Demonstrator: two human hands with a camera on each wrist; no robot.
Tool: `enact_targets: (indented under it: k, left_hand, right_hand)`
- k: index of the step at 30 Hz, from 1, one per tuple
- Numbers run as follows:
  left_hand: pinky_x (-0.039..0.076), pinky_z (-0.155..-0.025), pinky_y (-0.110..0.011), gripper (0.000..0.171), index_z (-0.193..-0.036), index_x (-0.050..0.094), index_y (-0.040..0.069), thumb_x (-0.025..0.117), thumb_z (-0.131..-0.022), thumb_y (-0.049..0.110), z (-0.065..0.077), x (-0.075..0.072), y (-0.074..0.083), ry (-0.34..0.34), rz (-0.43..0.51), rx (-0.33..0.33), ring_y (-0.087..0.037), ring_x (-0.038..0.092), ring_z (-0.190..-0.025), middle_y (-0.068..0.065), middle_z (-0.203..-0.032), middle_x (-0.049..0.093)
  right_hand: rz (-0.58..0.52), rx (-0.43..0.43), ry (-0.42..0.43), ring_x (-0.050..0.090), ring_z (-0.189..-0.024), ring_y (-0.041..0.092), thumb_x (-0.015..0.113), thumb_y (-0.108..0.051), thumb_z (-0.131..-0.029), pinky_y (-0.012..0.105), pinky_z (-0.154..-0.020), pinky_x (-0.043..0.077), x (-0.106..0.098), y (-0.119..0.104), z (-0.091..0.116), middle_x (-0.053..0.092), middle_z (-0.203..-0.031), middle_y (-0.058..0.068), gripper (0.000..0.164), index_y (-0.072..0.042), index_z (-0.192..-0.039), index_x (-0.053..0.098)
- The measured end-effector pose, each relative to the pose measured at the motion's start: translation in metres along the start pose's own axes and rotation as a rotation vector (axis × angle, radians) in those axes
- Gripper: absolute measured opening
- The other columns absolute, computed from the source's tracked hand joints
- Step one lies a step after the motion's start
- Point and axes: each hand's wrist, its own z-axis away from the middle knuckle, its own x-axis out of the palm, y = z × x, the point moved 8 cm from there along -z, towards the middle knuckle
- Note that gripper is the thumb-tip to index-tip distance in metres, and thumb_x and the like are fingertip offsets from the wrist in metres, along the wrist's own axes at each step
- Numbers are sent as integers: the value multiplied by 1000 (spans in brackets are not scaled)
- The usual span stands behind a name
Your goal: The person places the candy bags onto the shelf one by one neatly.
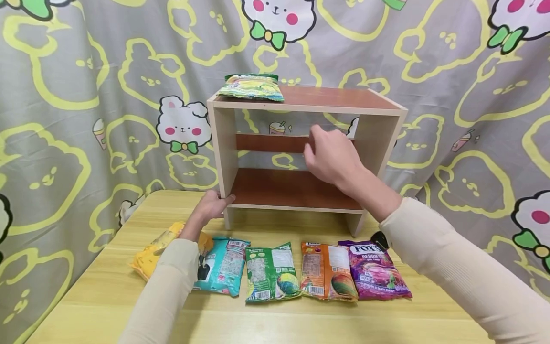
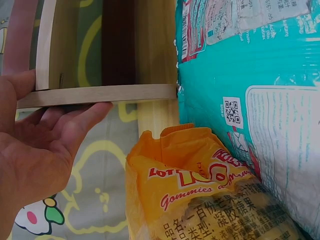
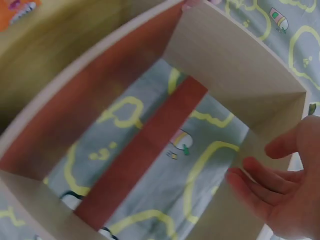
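Observation:
A small two-tier shelf [image 1: 296, 185] with red-brown boards and pale side panels stands on the table. My left hand [image 1: 210, 205] grips its left side panel low down. In the left wrist view, the thumb is on one side of the panel [image 2: 115, 93] and the fingers are on the other. My right hand [image 1: 333, 155] hovers in front of the upper opening, holding nothing. Its fingers [image 3: 260, 185] are loosely bent in the right wrist view, near the underside of the shelf top. A green and yellow candy bag [image 1: 251, 88] lies on the top board at the left.
Along the table [image 1: 275, 320] before the shelf lie a yellow gummies bag [image 1: 150, 253], a teal bag [image 1: 227, 267], a green bag [image 1: 272, 272], an orange bag [image 1: 328, 272] and a purple Fox's berries bag [image 1: 378, 274]. A patterned curtain [image 1: 129, 62] hangs behind.

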Motion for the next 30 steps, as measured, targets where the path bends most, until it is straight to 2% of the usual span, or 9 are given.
enact_targets:
  k: [3, 6, 11, 20, 30]
  left_hand:
    - [53, -102, -53, 58, -147, 43, -5, 54, -104, 32, 0, 0, 2, -1, 1, 4, -42, 51, -133, -27, -147, 48]
    - [53, -102, -53, 58, -148, 42, -5, 54, -104, 31, 1, -1, 2, -2, 7, 7, -42, 51, -134, -27, -148, 47]
    - [53, -102, -53, 57, -148, 42, -5, 54, -104, 30, 1, -1, 2, 2, 18, 5, -42, 52, -134, -27, -147, 48]
    - [52, -103, -53, 59, -150, 40, -3, 54, -104, 31, 2, 1, 1, -3, 9, 1, -42, 51, -134, -26, -148, 48]
    - [51, -104, -55, 59, -153, 36, 1, 53, -105, 30, 0, 1, 0, -6, 29, 11, -42, 49, -136, -24, -150, 46]
  right_hand:
    - [-9, 56, -83, 65, -76, 35, 51, -20, -97, 48, -68, 54, 12, 16, 12, 65, -80, 15, 20, -2, -95, 61]
    - [-14, 100, -160, 62, -73, 32, 51, -19, -97, 45, -68, 51, 24, 34, 25, 62, -76, 14, 20, -2, -91, 61]
    - [-26, 164, -260, 51, -62, 26, 52, -19, -96, 37, -58, 41, 43, 65, 49, 46, -61, 7, 25, -5, -77, 55]
    - [-75, 273, -421, 38, -46, 15, 55, -23, -97, 29, -48, 33, 69, 114, 86, 35, -51, -3, 36, -10, -64, 48]
    - [-63, 331, -552, 40, -51, 14, 58, -26, -97, 29, -50, 34, 92, 159, 131, 37, -55, -3, 39, -12, -62, 48]
